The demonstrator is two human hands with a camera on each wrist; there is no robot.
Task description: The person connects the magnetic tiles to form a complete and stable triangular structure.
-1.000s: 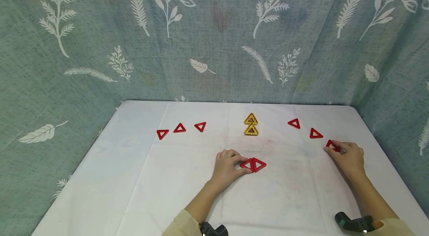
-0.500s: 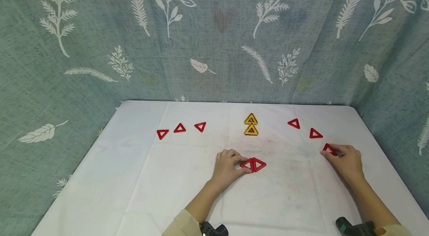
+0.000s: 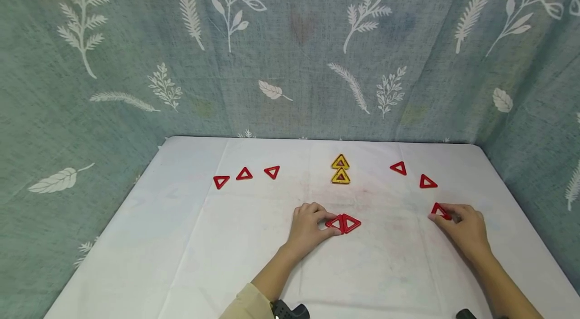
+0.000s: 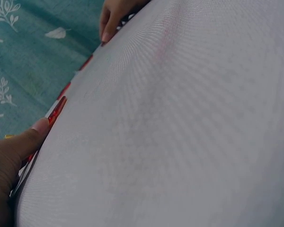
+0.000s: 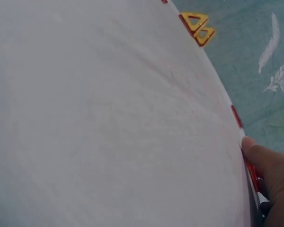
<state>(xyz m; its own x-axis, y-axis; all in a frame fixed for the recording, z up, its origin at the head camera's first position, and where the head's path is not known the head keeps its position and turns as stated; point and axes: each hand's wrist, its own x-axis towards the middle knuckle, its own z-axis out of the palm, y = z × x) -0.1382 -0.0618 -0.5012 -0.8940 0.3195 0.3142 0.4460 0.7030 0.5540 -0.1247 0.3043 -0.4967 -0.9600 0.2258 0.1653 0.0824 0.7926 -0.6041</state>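
Near the middle of the table my left hand (image 3: 308,228) pinches a red open-centred triangle tile (image 3: 334,224) between thumb and fingers. Its right edge meets a second red triangle tile (image 3: 350,223), and the two form a diamond. On the right side, my right hand (image 3: 466,231) pinches another red triangle tile (image 3: 437,210) by its right part, fingers covering some of it. In the right wrist view only a red edge (image 5: 253,177) of that tile shows beside the thumb. Whether it touches the cloth is unclear.
Two yellow triangle tiles (image 3: 341,176) stand in a column at the back, with red edges beneath them in the right wrist view. Three red tiles (image 3: 244,173) lie at back left, two more (image 3: 428,181) at back right. White cloth (image 3: 235,258) covers the table; a patterned curtain (image 3: 290,47) hangs behind.
My right hand has moved left and toward the near edge, bringing its red triangle tile away from the two at back right. The left hand and its tile stay in place.
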